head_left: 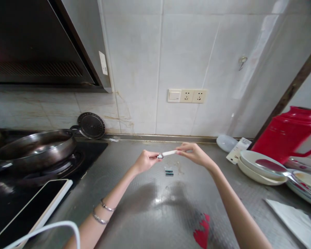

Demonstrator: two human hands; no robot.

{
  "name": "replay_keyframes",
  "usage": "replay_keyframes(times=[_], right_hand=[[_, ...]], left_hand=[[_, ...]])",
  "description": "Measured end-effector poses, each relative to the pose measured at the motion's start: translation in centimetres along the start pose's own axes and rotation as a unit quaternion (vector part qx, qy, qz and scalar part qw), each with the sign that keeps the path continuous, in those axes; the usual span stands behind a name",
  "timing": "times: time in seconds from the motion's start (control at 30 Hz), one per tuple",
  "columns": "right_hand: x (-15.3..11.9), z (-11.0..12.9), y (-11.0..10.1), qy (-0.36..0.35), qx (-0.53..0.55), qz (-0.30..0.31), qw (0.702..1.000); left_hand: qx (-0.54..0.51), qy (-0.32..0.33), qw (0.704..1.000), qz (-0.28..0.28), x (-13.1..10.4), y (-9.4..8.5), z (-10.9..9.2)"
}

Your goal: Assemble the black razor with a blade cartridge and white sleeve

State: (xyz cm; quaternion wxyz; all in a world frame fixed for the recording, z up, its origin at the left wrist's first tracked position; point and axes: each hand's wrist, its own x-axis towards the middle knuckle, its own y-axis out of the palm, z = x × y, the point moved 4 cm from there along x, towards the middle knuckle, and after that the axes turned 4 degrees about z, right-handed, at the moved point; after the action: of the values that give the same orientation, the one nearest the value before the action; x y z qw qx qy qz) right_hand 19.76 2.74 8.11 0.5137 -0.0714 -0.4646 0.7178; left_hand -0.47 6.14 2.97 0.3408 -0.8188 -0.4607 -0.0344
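Note:
A slim white stick-like object with a black-and-silver end is held level between my hands, above the metal counter. My left hand pinches the patterned end between thumb and fingers. My right hand grips the white end from the other side. Its exact kind is too small to make out. Below it on the counter lie two small dark green cylinders, which look like batteries, side by side.
To the left, a pan sits on the black stove near a white-edged device and white cable. Right are stacked bowls, a red jug, a white box and paper. A red patch marks the counter's front.

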Motion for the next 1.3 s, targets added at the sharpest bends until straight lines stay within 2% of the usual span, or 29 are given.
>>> replay_keyframes(times=[0.1, 0.23, 0.4, 0.57, 0.7, 0.87, 0.97, 1.13, 1.3], right_hand=[[0.0, -0.3, 0.3, 0.000, 0.020, 0.040, 0.999], [0.0, -1.0, 0.0, 0.022, 0.019, 0.029, 0.999], [-0.1, -0.8, 0.2, 0.009, 0.037, 0.074, 0.997], [-0.1, -1.0, 0.0, 0.024, 0.022, 0.038, 0.999], [-0.1, -1.2, 0.3, 0.012, 0.021, 0.063, 0.998], [-0.2, -2.7, -0.7, 0.044, 0.007, -0.004, 0.999], [0.0, -2.5, -1.0, 0.052, 0.035, -0.037, 0.997], [0.3, -0.1, 1.0, 0.072, 0.125, -0.093, 0.985], [-1.2, 2.2, 4.2, 0.093, 0.209, -0.069, 0.971]], left_hand=[[0.005, 0.005, 1.000, 0.004, 0.0, 0.1, -0.1], [-0.003, 0.003, 1.000, 0.003, 0.0, 0.1, -0.2], [0.000, 0.009, 1.000, 0.015, 0.0, 0.2, -0.3], [-0.004, 0.004, 1.000, 0.002, 0.0, 0.2, 0.2], [-0.005, 0.001, 1.000, 0.008, 0.0, 0.3, 0.1], [-0.046, -0.021, 0.999, 0.007, 0.0, 0.2, 0.1], [-0.063, -0.031, 0.998, -0.005, 0.1, 0.2, 0.7], [-0.114, -0.039, 0.991, -0.057, 0.1, 0.4, 1.8], [-0.226, -0.063, 0.970, -0.069, 0.0, 1.1, 1.5]])
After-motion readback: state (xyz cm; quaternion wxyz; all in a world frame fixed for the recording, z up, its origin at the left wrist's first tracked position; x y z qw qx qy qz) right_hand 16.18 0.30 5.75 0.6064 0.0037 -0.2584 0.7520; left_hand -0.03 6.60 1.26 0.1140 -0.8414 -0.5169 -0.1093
